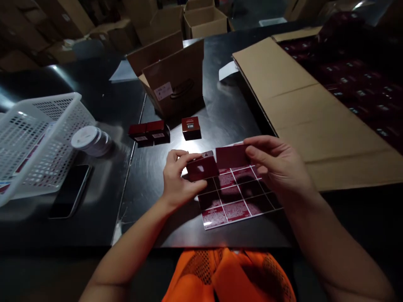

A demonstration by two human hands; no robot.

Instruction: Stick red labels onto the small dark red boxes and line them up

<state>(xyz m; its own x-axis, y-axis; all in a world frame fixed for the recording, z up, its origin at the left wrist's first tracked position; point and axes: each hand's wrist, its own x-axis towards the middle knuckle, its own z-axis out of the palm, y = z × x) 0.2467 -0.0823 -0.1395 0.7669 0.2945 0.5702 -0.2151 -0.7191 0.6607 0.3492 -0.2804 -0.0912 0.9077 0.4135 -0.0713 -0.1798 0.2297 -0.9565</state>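
Nearest the body, an orange mesh garment [226, 274] at the table's edge. On the glossy black table [151, 209], a sheet of dark red printed labels [234, 201] lies flat beneath both hands, within easy reach for peeling.

Left hand [176, 180]: fingers clamped around a small dark red box [201, 168], lifted just above the sheet, one face turned rightward. Right hand [277, 165]: thumb and fingers pinched on a single dark red label [232, 156], its edge meeting the box, apparently lined up for sticking.

Beyond: two dark red boxes touching [149, 132], one apart [191, 128]. Left: black phone [71, 191], white lids [90, 140], white perforated basket [34, 138]. Far: open brown carton [174, 77]; flattened cardboard [302, 105] to the right.
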